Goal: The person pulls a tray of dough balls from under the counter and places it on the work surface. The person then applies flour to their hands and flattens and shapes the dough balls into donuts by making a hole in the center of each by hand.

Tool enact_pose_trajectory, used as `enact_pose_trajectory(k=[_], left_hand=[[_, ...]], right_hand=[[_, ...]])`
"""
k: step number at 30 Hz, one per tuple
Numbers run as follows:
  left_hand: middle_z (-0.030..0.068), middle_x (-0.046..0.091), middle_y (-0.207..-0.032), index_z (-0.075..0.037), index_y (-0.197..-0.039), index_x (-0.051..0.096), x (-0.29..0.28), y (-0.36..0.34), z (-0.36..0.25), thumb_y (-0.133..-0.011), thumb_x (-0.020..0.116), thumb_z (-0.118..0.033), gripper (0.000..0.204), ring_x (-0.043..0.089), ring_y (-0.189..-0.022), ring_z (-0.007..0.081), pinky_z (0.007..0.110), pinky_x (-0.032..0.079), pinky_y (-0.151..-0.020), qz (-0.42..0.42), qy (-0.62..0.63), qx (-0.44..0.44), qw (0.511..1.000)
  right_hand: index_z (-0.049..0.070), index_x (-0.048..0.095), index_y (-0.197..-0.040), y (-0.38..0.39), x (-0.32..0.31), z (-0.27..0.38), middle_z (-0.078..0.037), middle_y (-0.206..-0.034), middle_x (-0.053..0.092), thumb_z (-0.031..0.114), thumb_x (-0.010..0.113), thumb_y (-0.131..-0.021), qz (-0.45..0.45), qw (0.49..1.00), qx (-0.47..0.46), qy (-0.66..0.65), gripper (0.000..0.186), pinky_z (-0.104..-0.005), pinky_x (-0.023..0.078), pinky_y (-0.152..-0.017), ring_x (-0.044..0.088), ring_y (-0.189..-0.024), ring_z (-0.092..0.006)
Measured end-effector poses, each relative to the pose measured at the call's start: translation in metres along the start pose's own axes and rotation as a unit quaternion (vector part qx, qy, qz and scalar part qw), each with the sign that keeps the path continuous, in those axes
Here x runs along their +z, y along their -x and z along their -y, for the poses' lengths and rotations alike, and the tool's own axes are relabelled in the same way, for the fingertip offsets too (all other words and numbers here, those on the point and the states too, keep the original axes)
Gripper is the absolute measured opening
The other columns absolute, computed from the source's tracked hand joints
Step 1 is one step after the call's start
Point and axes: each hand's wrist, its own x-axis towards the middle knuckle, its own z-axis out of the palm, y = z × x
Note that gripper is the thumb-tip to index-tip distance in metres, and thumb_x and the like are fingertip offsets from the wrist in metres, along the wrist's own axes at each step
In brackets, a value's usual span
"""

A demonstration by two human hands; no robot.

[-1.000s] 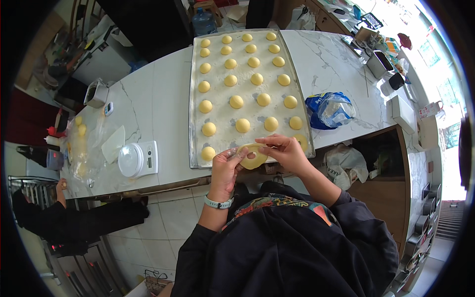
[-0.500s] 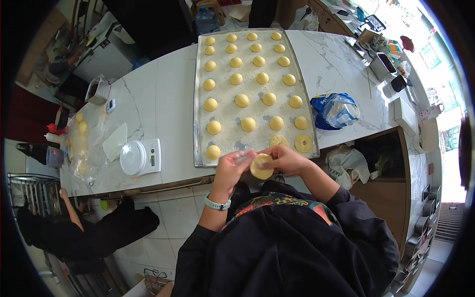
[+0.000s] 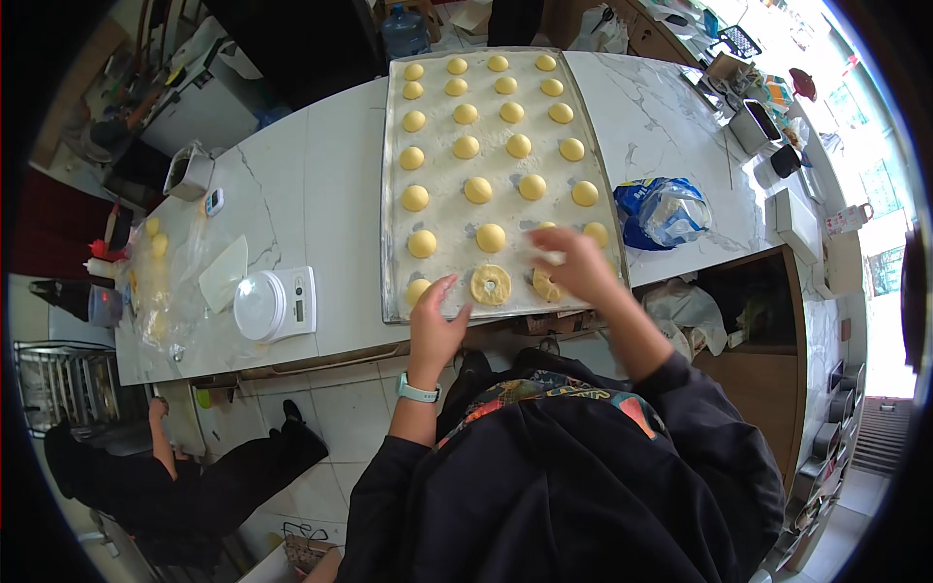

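Observation:
A large floured baking tray point(image 3: 437, 219) holds rows of round yellow dough balls point(image 3: 477, 189). Along its near edge lie flattened dough rings; one dough ring point(image 3: 490, 285) sits between my two hands, with a hole in its middle. My left hand point(image 3: 435, 325) is at the tray's front edge, fingers apart, beside a partly covered dough ball point(image 3: 417, 291). Over the near right of the tray, my right hand point(image 3: 578, 264) is blurred by motion, hiding parts of another ring and nearby dough balls. Something pale shows between its fingers; I cannot make out what.
Left of the tray stand a white kitchen scale point(image 3: 276, 303), a white sheet point(image 3: 225, 274) and a plastic bag with dough point(image 3: 160, 282). An open blue bag point(image 3: 661, 214) lies at the right. A person in black point(image 3: 194, 496) sits at lower left.
The flattened dough piece has left my hands, and a ring now lies on the tray near my left hand. My hands have moved apart, the right one forward over the tray.

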Motion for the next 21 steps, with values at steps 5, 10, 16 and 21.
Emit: enact_pose_trajectory(k=[5,10,16,21], left_hand=[[0.0183,0.056,-0.110,0.003,-0.116,0.049,0.014,-0.007,-0.009,-0.062,0.076,-0.012,0.062,0.052,-0.102,0.0335,0.039,0.042,-0.091,0.047,-0.114,0.055,0.991],[0.0167,0.056,-0.112,0.002,-0.118,0.049,0.033,-0.021,-0.009,-0.058,0.079,-0.014,0.068,0.051,-0.103,0.0323,0.039,0.038,-0.094,0.094,-0.169,0.091,0.977],[0.0176,0.056,-0.112,0.002,-0.116,0.051,0.031,-0.025,-0.014,-0.058,0.078,-0.014,0.067,0.050,-0.105,0.0324,0.038,0.038,-0.094,0.129,-0.162,0.031,0.978],[0.0184,0.055,-0.115,0.002,-0.117,0.050,0.031,-0.022,-0.014,-0.060,0.078,-0.016,0.065,0.050,-0.108,0.0331,0.038,0.041,-0.093,0.100,-0.160,0.085,0.978]], right_hand=[[-0.002,0.065,-0.091,0.020,-0.140,-0.040,-0.011,-0.076,0.066,0.003,0.059,-0.077,-0.156,0.967,0.115,0.165,0.016,-0.0253,0.048,-0.063,0.062,-0.069,-0.0126],[-0.001,0.066,-0.091,0.008,-0.179,-0.120,-0.016,-0.082,0.066,0.002,0.058,-0.071,-0.100,0.924,0.115,0.350,0.022,-0.0354,0.049,-0.070,0.064,-0.081,-0.0266],[0.006,0.059,-0.111,-0.043,-0.147,-0.161,-0.020,-0.114,0.056,0.006,0.063,-0.069,0.075,0.855,0.158,0.489,0.042,-0.0383,0.045,-0.084,0.054,-0.102,-0.0346],[0.003,0.061,-0.103,-0.012,-0.157,-0.165,-0.020,-0.104,0.059,0.005,0.056,-0.074,-0.001,0.921,0.105,0.376,0.030,-0.0392,0.045,-0.082,0.056,-0.098,-0.0337]])
